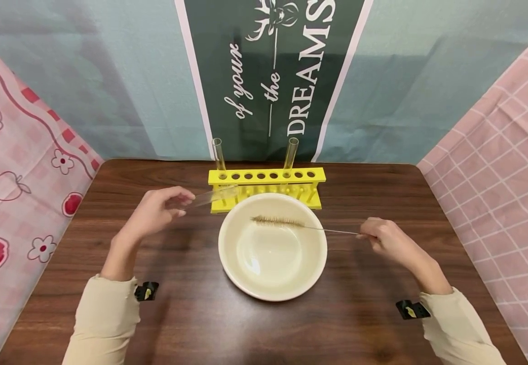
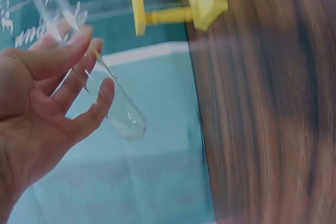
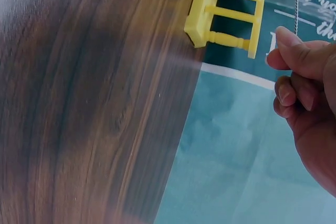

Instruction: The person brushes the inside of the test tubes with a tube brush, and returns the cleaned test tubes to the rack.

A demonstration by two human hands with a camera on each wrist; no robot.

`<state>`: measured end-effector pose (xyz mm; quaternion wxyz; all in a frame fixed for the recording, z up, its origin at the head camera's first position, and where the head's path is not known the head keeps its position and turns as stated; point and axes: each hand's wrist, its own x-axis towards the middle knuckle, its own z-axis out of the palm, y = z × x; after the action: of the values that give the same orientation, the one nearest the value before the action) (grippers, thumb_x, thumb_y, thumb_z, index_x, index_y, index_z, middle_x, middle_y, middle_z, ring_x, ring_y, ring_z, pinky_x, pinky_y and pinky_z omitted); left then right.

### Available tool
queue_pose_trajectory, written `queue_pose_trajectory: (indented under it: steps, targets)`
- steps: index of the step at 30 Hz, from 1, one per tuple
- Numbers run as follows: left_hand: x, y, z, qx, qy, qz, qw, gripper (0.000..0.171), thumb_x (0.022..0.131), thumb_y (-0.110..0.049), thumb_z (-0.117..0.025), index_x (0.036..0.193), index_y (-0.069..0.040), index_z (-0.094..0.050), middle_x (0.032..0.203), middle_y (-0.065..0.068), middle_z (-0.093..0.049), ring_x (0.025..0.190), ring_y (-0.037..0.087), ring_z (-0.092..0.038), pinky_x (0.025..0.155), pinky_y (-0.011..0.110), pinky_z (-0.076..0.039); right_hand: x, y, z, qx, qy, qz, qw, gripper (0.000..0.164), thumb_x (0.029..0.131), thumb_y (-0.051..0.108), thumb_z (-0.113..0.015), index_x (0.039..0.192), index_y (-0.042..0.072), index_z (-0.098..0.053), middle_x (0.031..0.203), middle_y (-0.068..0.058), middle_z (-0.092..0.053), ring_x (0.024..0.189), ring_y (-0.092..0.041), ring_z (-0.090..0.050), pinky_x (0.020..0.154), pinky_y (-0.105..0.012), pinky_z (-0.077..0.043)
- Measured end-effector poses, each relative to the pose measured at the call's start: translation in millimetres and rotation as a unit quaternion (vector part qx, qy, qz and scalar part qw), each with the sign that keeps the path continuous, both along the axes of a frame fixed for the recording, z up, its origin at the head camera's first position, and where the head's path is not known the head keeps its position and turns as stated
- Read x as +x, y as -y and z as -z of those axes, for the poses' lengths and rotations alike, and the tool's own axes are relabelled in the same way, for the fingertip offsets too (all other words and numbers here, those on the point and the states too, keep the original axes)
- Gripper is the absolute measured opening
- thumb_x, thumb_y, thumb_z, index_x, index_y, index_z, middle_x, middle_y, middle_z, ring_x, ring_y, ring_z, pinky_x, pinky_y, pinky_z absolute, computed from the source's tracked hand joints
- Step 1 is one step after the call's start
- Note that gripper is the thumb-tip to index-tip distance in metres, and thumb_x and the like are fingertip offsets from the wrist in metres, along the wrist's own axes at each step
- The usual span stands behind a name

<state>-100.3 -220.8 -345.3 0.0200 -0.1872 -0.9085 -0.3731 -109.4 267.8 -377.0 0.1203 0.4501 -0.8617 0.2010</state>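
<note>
Left hand (image 1: 156, 210) pinches a clear test tube (image 1: 214, 196) between thumb and fingers, near the left end of the yellow rack (image 1: 266, 176). Right hand (image 1: 387, 239) pinches the wire handle (image 1: 337, 231) of a brush (image 1: 282, 221), its bristles (image 1: 268, 220) over the far half of the cream bowl (image 1: 270, 291). Two further tubes (image 1: 291, 154) stand in the rack, at its left end and right of centre.

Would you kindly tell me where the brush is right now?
In the head view, the brush has its bristles over the far half of the cream bowl, near the yellow rack; its wire stem runs rightward to the right hand.
</note>
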Motion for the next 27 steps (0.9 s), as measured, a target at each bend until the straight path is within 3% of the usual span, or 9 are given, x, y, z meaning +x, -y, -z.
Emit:
queue_pose_trajectory:
  steps: [5, 10, 18, 27]
  targets:
    - [-10.3, -27.4, -4.3, 0.005, -0.022, -0.043, 0.9988, 0.031, 0.074, 0.012, -0.066, 0.101, -0.001, -0.057, 0.093, 0.014, -0.063, 0.090, 0.029, -0.060, 0.080, 0.043, -0.047, 2.1, 9.0, 3.8, 0.010, 0.025, -0.007, 1.000, 0.035, 0.064, -0.016, -0.068, 0.063, 0.014, -0.050, 0.061, 0.008, -0.042, 0.059, -0.003, -0.036, 0.050, -0.021, -0.034]
    - [-22.9, -52.1, -14.3, -0.001, -0.038, -0.056, 0.9977, 0.033, 0.075, 0.006, -0.068, 0.103, -0.005, -0.054, 0.089, 0.012, -0.057, 0.087, 0.028, -0.054, 0.077, 0.041, -0.045, 3.9, 15.0, 3.9, 0.023, 0.037, -0.004, 0.999, 0.034, 0.065, -0.013, -0.070, 0.063, 0.014, -0.050, 0.061, 0.009, -0.040, 0.058, -0.003, -0.036, 0.050, -0.022, -0.034]
    - [-43.2, -81.3, -13.0, 0.035, -0.043, -0.104, 0.9930, 0.032, 0.076, 0.006, -0.068, 0.103, -0.004, -0.055, 0.088, 0.015, -0.061, 0.086, 0.027, -0.059, 0.074, 0.040, -0.050, 5.1, 24.2, 0.1, 0.044, 0.080, 0.014, 0.996, 0.039, 0.069, -0.012, -0.069, 0.061, 0.018, -0.046, 0.062, 0.013, -0.035, 0.058, -0.003, -0.033, 0.050, -0.020, -0.031]
    - [-58.3, -101.3, -13.2, 0.030, -0.027, -0.110, 0.9932, 0.029, 0.078, 0.003, -0.067, 0.101, -0.004, -0.050, 0.084, 0.011, -0.059, 0.086, 0.025, -0.059, 0.080, 0.041, -0.046, 5.9, 26.5, -5.0, 0.053, 0.096, 0.011, 0.994, 0.041, 0.069, -0.010, -0.071, 0.058, 0.019, -0.044, 0.060, 0.013, -0.034, 0.057, -0.002, -0.032, 0.051, -0.020, -0.032]
